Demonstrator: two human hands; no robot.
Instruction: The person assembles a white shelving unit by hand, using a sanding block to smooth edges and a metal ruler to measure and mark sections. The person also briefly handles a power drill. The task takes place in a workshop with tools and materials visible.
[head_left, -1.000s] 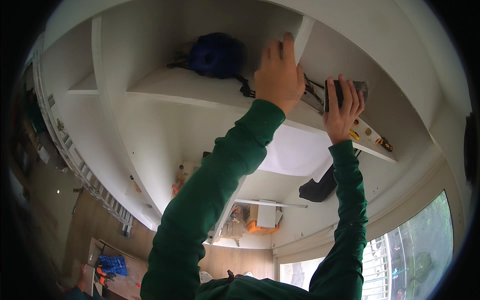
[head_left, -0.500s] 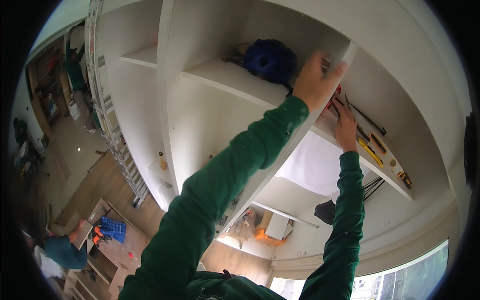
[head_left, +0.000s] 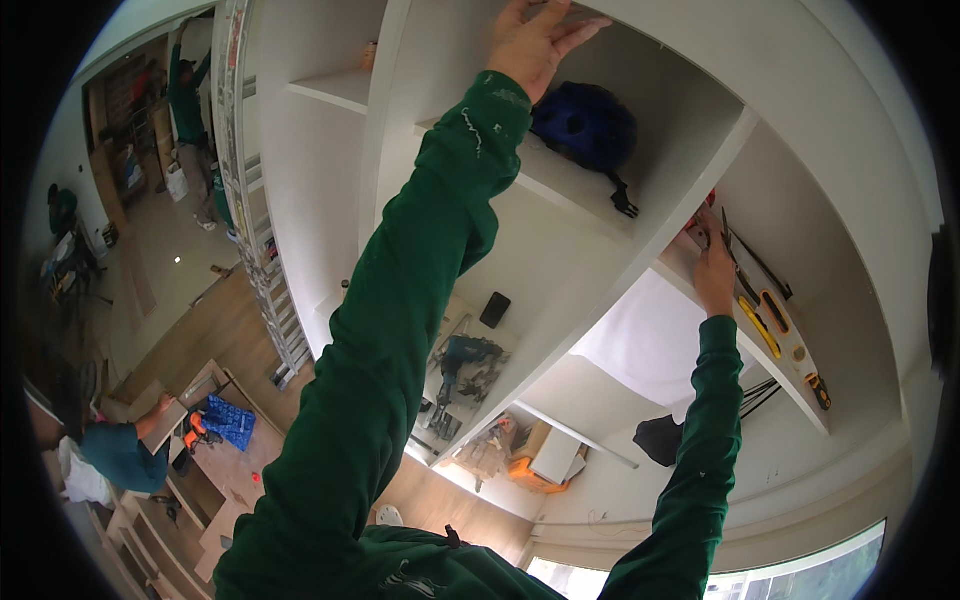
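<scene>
My left hand (head_left: 535,45) is raised to the top of a white shelf unit (head_left: 655,245), its fingers stretched out and apart. It holds nothing that I can see, and the frame's upper edge cuts off some fingertips. A dark blue helmet (head_left: 585,128) with a hanging strap lies on the shelf just below and right of it. My right hand (head_left: 714,265) reaches onto the right-hand shelf, fingers curled beside a red item (head_left: 697,228) and a thin pointed tool (head_left: 727,228). What those fingers grip is hidden. A yellow utility knife (head_left: 760,328) and a spirit level (head_left: 790,335) lie alongside.
An aluminium ladder (head_left: 250,200) leans at the left. Below are a dark power drill (head_left: 465,360), a black phone-like slab (head_left: 495,310) and an orange box (head_left: 540,472). A co-worker (head_left: 125,450) handles a board at lower left; another person (head_left: 188,95) stands farther back.
My left hand has left the upright panel and moved up and left, past the helmet. My right hand stays at the tools on the right shelf. The view has shifted slightly.
</scene>
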